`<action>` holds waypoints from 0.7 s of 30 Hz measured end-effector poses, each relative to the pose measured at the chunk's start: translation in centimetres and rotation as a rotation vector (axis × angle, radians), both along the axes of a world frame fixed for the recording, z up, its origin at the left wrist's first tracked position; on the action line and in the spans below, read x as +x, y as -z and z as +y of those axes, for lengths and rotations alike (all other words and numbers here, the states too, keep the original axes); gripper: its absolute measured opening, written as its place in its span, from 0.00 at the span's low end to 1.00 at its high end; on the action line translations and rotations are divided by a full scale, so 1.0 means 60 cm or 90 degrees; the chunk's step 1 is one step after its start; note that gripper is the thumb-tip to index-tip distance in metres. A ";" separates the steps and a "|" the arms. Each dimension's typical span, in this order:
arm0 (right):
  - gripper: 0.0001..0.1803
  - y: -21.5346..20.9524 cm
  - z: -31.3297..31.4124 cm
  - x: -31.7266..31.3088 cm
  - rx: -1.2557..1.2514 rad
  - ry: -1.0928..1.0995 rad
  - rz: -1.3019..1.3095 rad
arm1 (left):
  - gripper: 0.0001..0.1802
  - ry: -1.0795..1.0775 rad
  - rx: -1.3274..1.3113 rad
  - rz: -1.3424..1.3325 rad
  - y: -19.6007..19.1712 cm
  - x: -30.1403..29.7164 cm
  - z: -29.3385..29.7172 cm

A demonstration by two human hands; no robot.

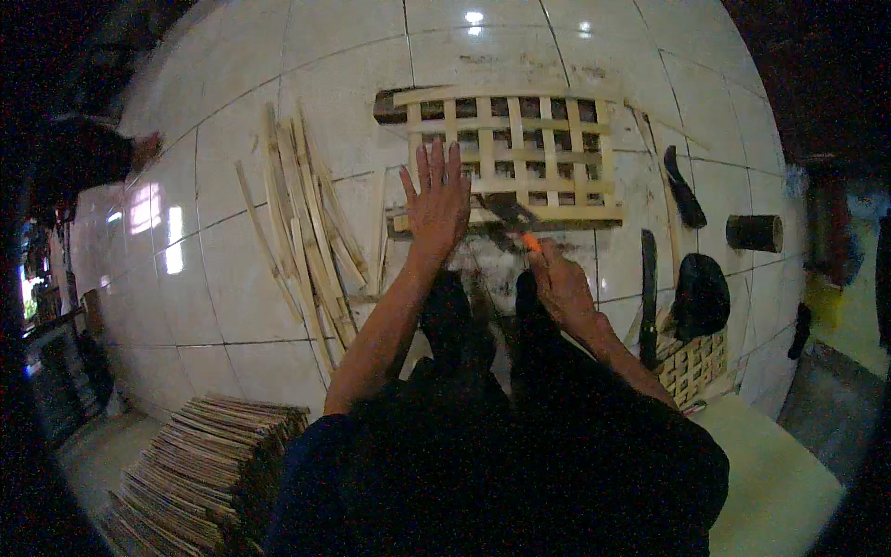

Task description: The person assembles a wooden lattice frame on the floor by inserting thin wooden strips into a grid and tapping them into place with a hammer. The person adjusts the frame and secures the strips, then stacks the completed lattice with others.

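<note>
On white tiles, one bamboo lattice (pixel 513 153), two hands, left (pixel 436 200) flat, right (pixel 557 283) gripping tool.

Left hand (pixel 436 200) flat, fingers spread, on pale woven bamboo-strip lattice (pixel 515 158) at 12 o'clock; right hand (pixel 557 283) grips orange-handled tool (pixel 520 232); loose bamboo slats (pixel 306 232) at 9 o'clock.

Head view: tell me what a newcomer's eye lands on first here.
The pale woven lattice of bamboo strips on the white tiled floor draws the eye first, with the left hand spread flat on its near edge. Beside it the right hand grips an orange-handled tool at the lattice's edge. Loose strips fan out to the left, and a stacked bundle of strips sits lower left.
</note>
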State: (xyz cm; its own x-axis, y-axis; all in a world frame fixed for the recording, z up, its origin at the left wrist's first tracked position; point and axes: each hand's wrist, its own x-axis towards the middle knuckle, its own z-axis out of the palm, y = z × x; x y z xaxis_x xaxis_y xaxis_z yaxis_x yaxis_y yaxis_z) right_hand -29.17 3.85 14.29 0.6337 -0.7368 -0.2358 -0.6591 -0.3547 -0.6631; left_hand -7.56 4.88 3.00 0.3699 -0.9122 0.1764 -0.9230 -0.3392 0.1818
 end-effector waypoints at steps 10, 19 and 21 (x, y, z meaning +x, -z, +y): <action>0.12 0.027 -0.017 -0.052 -0.013 0.110 0.034 | 0.32 0.031 0.077 -0.058 0.006 0.014 0.006; 0.13 0.077 0.106 -0.288 -0.166 0.344 0.141 | 0.25 0.319 -0.082 0.017 -0.058 -0.096 -0.005; 0.13 0.099 0.116 -0.302 -0.213 0.368 0.114 | 0.24 0.341 -0.075 0.004 -0.035 -0.108 -0.008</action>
